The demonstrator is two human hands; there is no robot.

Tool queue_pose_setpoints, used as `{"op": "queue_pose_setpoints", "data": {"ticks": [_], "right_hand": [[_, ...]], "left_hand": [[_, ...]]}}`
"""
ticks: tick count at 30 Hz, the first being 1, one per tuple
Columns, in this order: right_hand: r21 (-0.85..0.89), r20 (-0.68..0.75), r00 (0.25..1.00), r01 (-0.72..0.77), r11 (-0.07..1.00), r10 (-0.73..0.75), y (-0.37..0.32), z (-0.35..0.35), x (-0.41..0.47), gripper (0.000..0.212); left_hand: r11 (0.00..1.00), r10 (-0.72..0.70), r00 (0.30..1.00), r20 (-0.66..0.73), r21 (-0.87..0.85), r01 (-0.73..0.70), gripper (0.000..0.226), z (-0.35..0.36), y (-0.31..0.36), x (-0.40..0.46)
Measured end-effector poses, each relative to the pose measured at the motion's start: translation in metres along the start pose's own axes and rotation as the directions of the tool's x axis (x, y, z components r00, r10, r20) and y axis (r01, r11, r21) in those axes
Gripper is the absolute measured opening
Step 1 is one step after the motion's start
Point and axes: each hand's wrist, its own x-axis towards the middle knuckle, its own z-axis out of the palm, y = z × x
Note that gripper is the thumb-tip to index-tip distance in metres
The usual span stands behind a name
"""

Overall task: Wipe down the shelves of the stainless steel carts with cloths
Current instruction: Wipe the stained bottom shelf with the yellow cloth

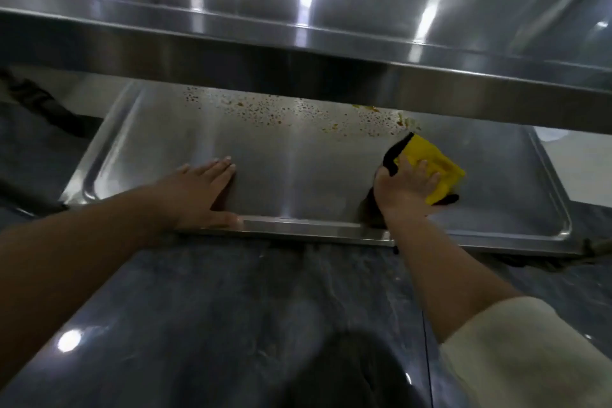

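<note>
Right hand (405, 190) presses a folded yellow cloth (437, 169) flat onto the lower shelf (298, 156), just short of the orange spatter (281, 111) at its back; left hand (202, 190) lies flat-fingered near the front rim, apparently bracing.

so I count two steel shelves, upper (298, 53) and lower (298, 156), one yellow cloth (433, 162), two hands, left (198, 190) and right (405, 189).

We note the lower shelf (298, 156): brushed stainless steel, orange-speckled along its far edge; cloth (433, 166) soft yellow fabric; floor (231, 308) glossy dark stone.
</note>
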Motion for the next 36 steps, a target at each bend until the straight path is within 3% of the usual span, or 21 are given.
{"op": "queue_pose_setpoints", "data": {"ticks": [3,6,8,10,12,14,16,18,22,24,26,29,33,34,36], "right_hand": [[-0.017,0.030,0.999,0.031,0.999,-0.030,-0.044,0.022,-0.024,0.055],[-0.080,0.064,0.956,0.291,0.953,-0.287,-0.084,0.048,-0.047,0.053],[-0.060,0.164,0.844,0.526,0.848,-0.511,-0.109,0.065,-0.063,0.053],[0.021,0.286,0.675,0.705,0.708,-0.680,-0.122,0.072,-0.071,0.052],[0.102,0.327,0.566,0.775,0.624,-0.757,-0.118,0.065,-0.067,0.052],[0.122,0.314,0.530,0.800,0.587,-0.788,-0.098,0.052,-0.055,0.052],[0.076,0.263,0.589,0.777,0.625,-0.764,-0.071,0.039,-0.043,0.054],[0.030,0.171,0.714,0.685,0.728,-0.679,-0.052,0.032,-0.036,0.054],[-0.047,0.008,0.941,0.340,0.939,-0.340,-0.073,0.049,-0.054,0.053],[-0.065,-0.003,0.978,0.207,0.976,-0.207,-0.103,0.065,-0.071,0.055],[-0.068,0.031,0.969,0.248,0.966,-0.247,-0.136,0.082,-0.090,0.054],[-0.073,0.116,0.859,0.508,0.858,-0.498,-0.188,0.112,-0.118,0.052],[0.058,0.283,0.457,0.869,0.491,-0.843,-0.247,0.137,-0.135,0.051],[0.100,0.326,0.378,0.898,0.429,-0.866,-0.253,0.135,-0.130,0.051],[0.147,0.395,0.289,0.917,0.371,-0.872,-0.247,0.126,-0.115,0.054]], "left_hand": [[0.997,-0.042,0.997,-0.070,-0.069,0.037,0.118,0.015,0.003,-0.001],[0.969,-0.189,0.972,-0.140,-0.188,0.161,0.119,0.027,0.030,0.013],[0.955,-0.204,0.971,-0.127,-0.243,0.169,0.127,0.025,0.036,0.025],[0.955,-0.166,0.976,-0.144,-0.271,0.123,0.134,0.021,0.026,0.026],[0.958,-0.132,0.975,-0.179,-0.276,0.079,0.136,0.023,0.010,0.018],[0.964,-0.127,0.971,-0.205,-0.258,0.071,0.131,0.030,-0.006,0.005],[0.968,-0.142,0.965,-0.222,-0.233,0.089,0.126,0.037,-0.022,-0.008],[0.955,-0.226,0.947,-0.229,-0.245,0.168,0.129,0.044,-0.046,-0.021],[0.890,-0.413,0.886,-0.210,-0.301,0.344,0.134,0.066,-0.090,-0.042],[0.886,-0.418,0.887,-0.198,-0.305,0.349,0.134,0.073,-0.093,-0.043],[0.881,-0.422,0.885,-0.198,-0.319,0.348,0.135,0.077,-0.091,-0.040],[0.879,-0.431,0.871,-0.236,-0.327,0.346,0.137,0.081,-0.090,-0.039],[0.851,-0.473,0.857,-0.206,-0.358,0.383,0.141,0.078,-0.089,-0.038],[0.843,-0.477,0.860,-0.179,-0.369,0.391,0.141,0.076,-0.089,-0.039],[0.836,-0.480,0.866,-0.141,-0.372,0.403,0.140,0.073,-0.090,-0.040]]}}
